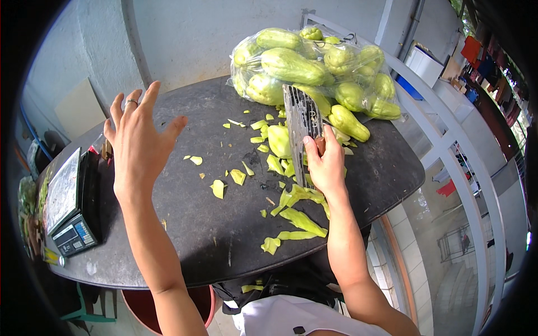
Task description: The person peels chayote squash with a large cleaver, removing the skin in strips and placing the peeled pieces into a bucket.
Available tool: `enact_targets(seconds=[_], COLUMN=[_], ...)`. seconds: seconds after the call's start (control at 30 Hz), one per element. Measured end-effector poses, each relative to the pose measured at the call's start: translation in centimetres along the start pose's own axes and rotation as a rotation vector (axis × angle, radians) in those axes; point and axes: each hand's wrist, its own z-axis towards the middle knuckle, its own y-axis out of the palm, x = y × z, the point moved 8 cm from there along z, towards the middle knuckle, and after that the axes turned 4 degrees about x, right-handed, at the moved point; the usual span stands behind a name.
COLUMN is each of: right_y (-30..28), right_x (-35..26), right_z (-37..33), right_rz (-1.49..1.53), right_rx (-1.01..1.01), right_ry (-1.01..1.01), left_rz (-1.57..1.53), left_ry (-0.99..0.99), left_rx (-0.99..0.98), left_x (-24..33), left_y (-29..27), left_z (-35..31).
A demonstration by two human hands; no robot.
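Note:
My right hand (329, 168) grips a broad cleaver (298, 126) by its brown handle, with the dark, wet-looking blade upright over the table. Raised above the left part of the table, my left hand (137, 134) is empty, its fingers spread and a ring on one of them. Just left of the blade lies a pale green chayote (279, 141), partly hidden by it. Another chayote (348, 123) rests beyond my right hand, by the bag. Green peels (302, 220) and small trimmings (237, 177) are scattered around and below the cleaver.
A clear plastic bag (314, 61) full of chayotes sits at the table's far side. On the left stands a weighing scale (73, 196). A red bucket (168, 305) is under the near edge of the dark table (196, 246). White railing (448, 148) runs along the right.

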Motion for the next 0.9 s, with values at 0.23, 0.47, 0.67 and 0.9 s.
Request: enact_targets(seconds=[0.23, 0.47, 0.67, 0.9], right_y=[0.4, -1.1, -2.2, -2.9], right_x=[1.8, 3.3, 2.8, 3.0], right_z=[0.1, 0.5, 0.8, 1.2], right_rz=[0.113, 0.217, 0.303, 0.280], right_rx=[0.007, 0.092, 0.161, 0.192], right_ry=[0.085, 0.122, 0.118, 0.145], left_rz=[-0.467, -0.242, -0.184, -0.618], left_ry=[0.107, 0.298, 0.300, 0.397], left_rx=[-0.456, -0.753, -0.782, -0.739], left_x=[2.0, 3.2, 3.9, 12.6], left_y=[7.3, 16.5, 18.4, 18.3], left_z=[0.0, -9.3, -13.4, -12.3])
